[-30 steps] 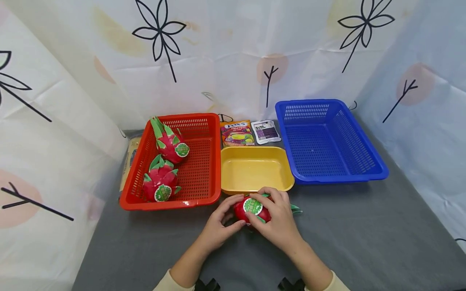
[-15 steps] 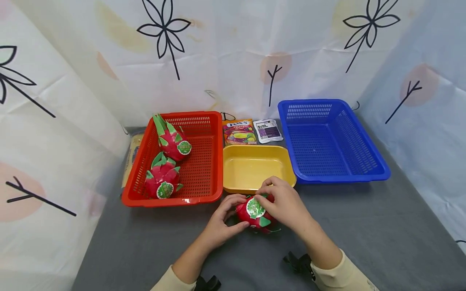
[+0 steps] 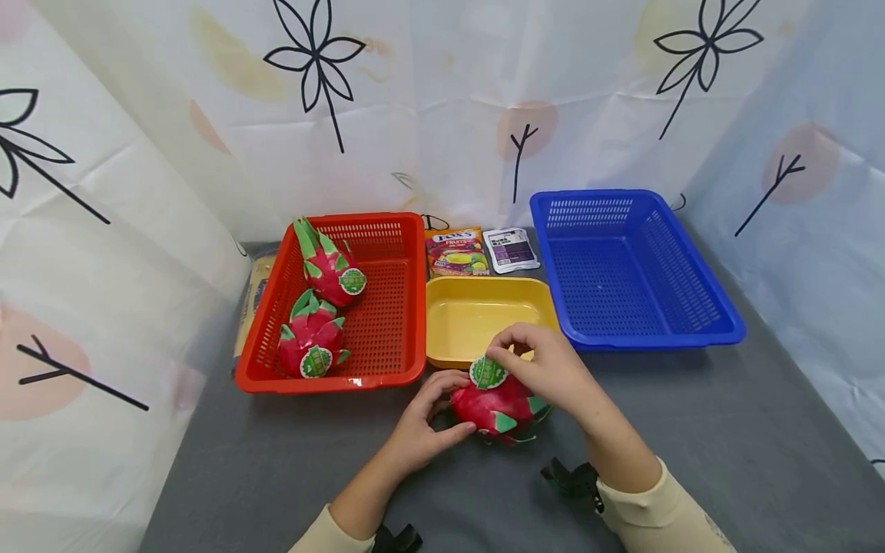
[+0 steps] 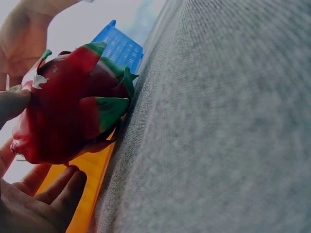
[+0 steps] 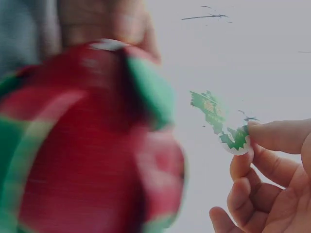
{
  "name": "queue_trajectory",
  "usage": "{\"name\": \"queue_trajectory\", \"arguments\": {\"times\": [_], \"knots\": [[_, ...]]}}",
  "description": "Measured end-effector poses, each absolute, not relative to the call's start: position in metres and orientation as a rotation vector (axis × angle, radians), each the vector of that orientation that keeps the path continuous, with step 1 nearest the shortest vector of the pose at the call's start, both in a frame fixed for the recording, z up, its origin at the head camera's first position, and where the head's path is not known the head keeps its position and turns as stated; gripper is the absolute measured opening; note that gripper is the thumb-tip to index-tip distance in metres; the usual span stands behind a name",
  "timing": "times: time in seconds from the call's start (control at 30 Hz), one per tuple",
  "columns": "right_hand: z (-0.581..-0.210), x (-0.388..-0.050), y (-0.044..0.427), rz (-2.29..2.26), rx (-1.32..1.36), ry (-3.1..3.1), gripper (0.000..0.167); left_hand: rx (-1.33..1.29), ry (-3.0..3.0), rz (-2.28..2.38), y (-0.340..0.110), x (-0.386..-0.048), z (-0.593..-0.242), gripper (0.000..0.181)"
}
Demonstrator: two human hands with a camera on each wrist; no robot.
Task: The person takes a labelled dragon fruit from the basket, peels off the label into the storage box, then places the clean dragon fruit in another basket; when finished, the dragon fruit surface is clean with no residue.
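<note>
Dragon fruit (image 3: 499, 407) is resting against the left hand (image 3: 423, 430), whose thumb and fingers are clamping its left end; a firm hold there is probably helping the peeling. Beside this grip, a white patch (image 4: 39, 81) is showing on the skin, perhaps leftover paper worth lifting slowly, from its edge. Rightward, the right hand (image 3: 542, 365) is pinching the torn green label (image 5: 215, 114) between thumb and forefinger, apart from the fruit.

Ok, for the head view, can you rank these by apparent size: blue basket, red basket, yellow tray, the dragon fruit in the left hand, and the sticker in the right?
Largest to smallest:
Blue basket and red basket: too alike to rank
Yellow tray, partly covered
Dragon fruit
Sticker
</note>
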State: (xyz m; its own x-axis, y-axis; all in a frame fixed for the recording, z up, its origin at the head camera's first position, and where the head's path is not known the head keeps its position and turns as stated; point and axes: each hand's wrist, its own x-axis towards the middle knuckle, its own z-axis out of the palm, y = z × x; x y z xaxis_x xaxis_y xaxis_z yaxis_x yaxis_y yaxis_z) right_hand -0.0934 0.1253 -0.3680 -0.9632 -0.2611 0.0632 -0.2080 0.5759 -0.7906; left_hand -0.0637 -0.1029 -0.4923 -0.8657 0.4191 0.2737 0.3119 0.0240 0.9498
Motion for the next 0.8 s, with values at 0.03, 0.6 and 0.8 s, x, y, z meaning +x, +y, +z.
{"name": "queue_trajectory", "arguments": {"times": [0.03,0.6,0.8], "knots": [[-0.362,-0.095,0.126,-1.392,-0.389,2.733,0.01,0.788,2.188,1.993,-0.103,-0.064,-0.493,0.056],[-0.302,-0.179,0.109,-1.576,-0.214,2.581,0.028,0.721,2.209,1.962,-0.104,-0.062,-0.488,0.055],[-0.324,-0.221,0.092,-1.426,-0.199,2.499,0.024,0.716,2.226,1.954,-0.103,-0.061,-0.487,0.055]]}}
